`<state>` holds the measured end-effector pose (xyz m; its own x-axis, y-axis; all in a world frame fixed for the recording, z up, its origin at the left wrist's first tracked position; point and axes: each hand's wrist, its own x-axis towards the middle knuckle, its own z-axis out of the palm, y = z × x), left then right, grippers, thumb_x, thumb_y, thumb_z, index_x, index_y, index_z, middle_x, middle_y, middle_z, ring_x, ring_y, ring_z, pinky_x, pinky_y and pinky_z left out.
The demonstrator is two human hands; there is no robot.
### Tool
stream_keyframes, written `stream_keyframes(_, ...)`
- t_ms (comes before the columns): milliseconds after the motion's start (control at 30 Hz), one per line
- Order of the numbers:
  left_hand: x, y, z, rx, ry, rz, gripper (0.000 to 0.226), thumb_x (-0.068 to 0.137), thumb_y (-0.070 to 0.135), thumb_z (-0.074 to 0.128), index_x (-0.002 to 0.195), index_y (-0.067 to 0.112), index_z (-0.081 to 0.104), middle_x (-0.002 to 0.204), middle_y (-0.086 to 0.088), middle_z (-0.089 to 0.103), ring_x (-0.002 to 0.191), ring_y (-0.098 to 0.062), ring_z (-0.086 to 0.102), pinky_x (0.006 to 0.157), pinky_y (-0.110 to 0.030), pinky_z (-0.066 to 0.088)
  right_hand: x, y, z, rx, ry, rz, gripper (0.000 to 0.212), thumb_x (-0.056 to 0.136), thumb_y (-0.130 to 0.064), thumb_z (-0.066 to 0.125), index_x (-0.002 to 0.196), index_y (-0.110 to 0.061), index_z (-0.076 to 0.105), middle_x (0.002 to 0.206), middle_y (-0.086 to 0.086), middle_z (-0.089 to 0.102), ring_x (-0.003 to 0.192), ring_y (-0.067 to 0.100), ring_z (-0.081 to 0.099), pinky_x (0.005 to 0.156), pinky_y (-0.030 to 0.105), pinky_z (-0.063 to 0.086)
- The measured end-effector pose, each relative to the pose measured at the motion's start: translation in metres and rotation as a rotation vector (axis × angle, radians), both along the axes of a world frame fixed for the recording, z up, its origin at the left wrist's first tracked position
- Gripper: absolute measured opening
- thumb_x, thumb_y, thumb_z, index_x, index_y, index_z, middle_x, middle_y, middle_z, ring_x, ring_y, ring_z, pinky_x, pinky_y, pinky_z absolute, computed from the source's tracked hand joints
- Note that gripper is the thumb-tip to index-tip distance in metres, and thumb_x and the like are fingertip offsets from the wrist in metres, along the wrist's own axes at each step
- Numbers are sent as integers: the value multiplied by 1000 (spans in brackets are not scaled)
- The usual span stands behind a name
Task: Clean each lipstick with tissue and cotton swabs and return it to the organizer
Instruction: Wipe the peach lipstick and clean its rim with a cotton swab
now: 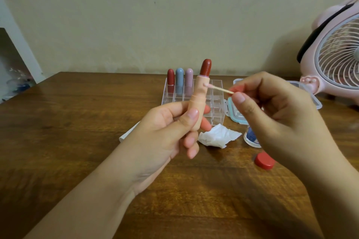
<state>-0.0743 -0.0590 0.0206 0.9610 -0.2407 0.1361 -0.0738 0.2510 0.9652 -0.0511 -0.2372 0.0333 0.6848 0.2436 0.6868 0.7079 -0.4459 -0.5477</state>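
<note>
Lipstick (200, 95) stands upright at frame centre, its dark red bullet extended, the left hand (171, 132) curled round its peach tube. The right hand (272, 114) pinches a cotton swab (218, 88) whose tip touches the tube's collar. Behind sits the clear organizer (215, 103) with three capped lipsticks (179, 80); crumpled tissue (217, 136) and a red cap (264, 160) lie lower right on the wooden table (77, 122).

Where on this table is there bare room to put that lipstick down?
Bare wood lies left of the organizer and along the near edge of the table. It is crowded on the right: tissue, red cap, lidded box and fan.
</note>
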Motion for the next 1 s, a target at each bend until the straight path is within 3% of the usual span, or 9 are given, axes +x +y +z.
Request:
stream_keyframes(100, -1, 0, 0, 6, 0, -14, 31, 81, 23, 55, 103, 3, 65, 74, -6, 59, 52, -7, 40, 45, -19, 42, 1, -2, 0, 61, -21, -20, 5, 87, -25, 56, 87, -27, 61, 82, -7, 61, 71, 9, 56, 61, 14, 44)
stream_keyframes(433, 1, 0, -2, -21, 2, -35, 28, 86, 25, 58, 100, 2, 66, 76, -7, 60, 51, -7, 41, 45, -19, 42, -1, 0, -1, -20, 8, 35, 7, 84, -22, 59, 85, -25, 65, 79, -9, 62, 68, 7, 54, 62, 11, 41)
stream_keyframes(633, -2, -1, 0, 18, 5, -45, 32, 80, 24, 55, 103, 4, 65, 74, -6, 59, 52, -7, 39, 45, -19, 41, 0, -3, 0, 61, -64, -30, 7, 86, -22, 58, 87, -25, 64, 78, -6, 60, 69, 15, 54, 62, 22, 45)
stream_keyframes(867, -2, -1, 0, -8, 17, -46, 33, 81, 25, 54, 103, 3, 64, 75, -7, 59, 51, -7, 39, 44, -19, 40, -1, 1, -2, 4, 10, 53, 7, 84, -21, 59, 86, -22, 66, 78, -8, 62, 68, 8, 54, 62, 12, 42)
stream_keyframes(1000, -2, -1, 1, 6, 11, -59, 32, 80, 25, 55, 103, 5, 65, 75, -6, 59, 51, -7, 39, 45, -18, 41, -1, -2, -1, 61, -54, 5, 7, 85, -21, 59, 86, -25, 64, 78, -5, 61, 69, 11, 55, 61, 17, 44)
